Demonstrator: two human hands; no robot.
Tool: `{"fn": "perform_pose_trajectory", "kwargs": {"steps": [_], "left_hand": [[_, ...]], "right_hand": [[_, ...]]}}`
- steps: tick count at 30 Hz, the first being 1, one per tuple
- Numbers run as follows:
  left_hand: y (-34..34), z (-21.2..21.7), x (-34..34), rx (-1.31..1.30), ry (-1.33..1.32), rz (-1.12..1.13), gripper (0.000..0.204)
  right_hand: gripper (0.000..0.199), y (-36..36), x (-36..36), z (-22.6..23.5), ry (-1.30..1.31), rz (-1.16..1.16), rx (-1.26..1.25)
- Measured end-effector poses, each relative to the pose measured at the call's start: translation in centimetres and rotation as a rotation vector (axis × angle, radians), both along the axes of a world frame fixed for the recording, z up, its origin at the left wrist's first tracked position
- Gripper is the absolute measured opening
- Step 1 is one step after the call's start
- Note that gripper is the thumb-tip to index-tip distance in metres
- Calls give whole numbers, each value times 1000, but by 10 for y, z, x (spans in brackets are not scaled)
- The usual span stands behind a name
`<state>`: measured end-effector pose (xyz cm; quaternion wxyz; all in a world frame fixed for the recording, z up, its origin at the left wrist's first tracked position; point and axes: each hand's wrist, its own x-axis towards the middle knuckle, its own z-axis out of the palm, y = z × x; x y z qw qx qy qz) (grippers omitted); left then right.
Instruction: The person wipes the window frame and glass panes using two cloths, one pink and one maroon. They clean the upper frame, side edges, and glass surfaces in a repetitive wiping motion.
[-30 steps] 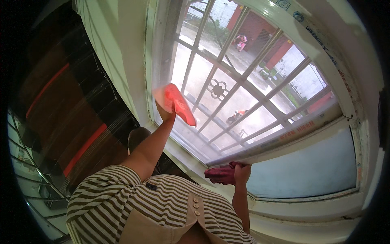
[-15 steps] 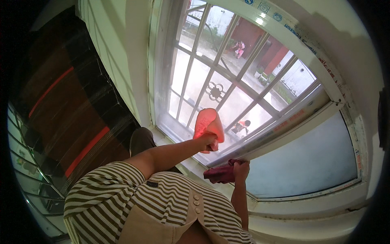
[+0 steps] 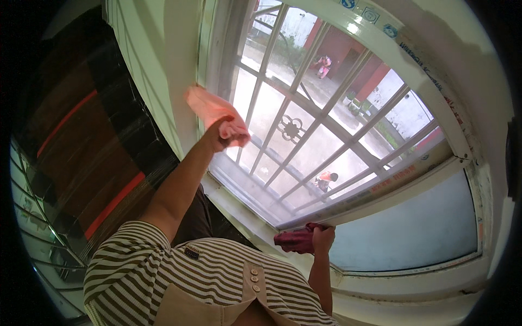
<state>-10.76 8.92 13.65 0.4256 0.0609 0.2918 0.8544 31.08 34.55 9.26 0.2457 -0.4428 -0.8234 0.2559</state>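
Note:
A pink cloth (image 3: pixel 209 106) is bunched in my left hand (image 3: pixel 219 136), whose fingers are closed round it. Its loose end flares up and leftward across the left side of the window frame (image 3: pixel 217 60). Whether the cloth touches the frame or hangs just in front, I cannot tell. Lower down, by the bottom rail of the window, my right hand (image 3: pixel 324 239) grips a folded maroon cloth (image 3: pixel 295 241). That cloth hangs to the left of my fingers, above the sill.
Beyond the window, a white metal grille (image 3: pixel 326 117) with a flower-shaped ornament (image 3: pixel 292 128) crosses the view. A frosted pane (image 3: pixel 405 225) is at the right. Dark panelling with red stripes (image 3: pixel 117 204) stands left, beside a metal railing (image 3: pixel 46 228). People are outside.
My left hand has swept left and upward with the pink cloth, from the lower middle of the window to its left frame. My right hand stays in nearly the same place with the maroon cloth.

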Motion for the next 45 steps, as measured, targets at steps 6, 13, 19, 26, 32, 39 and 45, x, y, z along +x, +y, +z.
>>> {"fn": "perform_pose_trajectory", "kwargs": {"steps": [6,13,19,26,32,39,45], "left_hand": [[-6,-51,0,-257,142,328,23],[27,-162,52,-1231,1262,388,22],[138,-195,178,-807,1615,-525,17],[153,-137,188,-292,393,-486,7],[81,-143,79,-392,187,-159,17],[-13,-114,-18,-843,459,711,20],[31,-113,53,-701,601,447,19]], "right_hand": [[40,0,2,1,17,11,-4],[40,2,1,-6,25,20,-4],[44,3,2,-4,-51,-28,17],[47,1,-2,1,-45,-47,-32],[50,-5,-4,9,-63,-68,-59],[48,-4,-3,6,-22,-48,-92],[48,-4,-3,3,-13,-56,-45]]}}
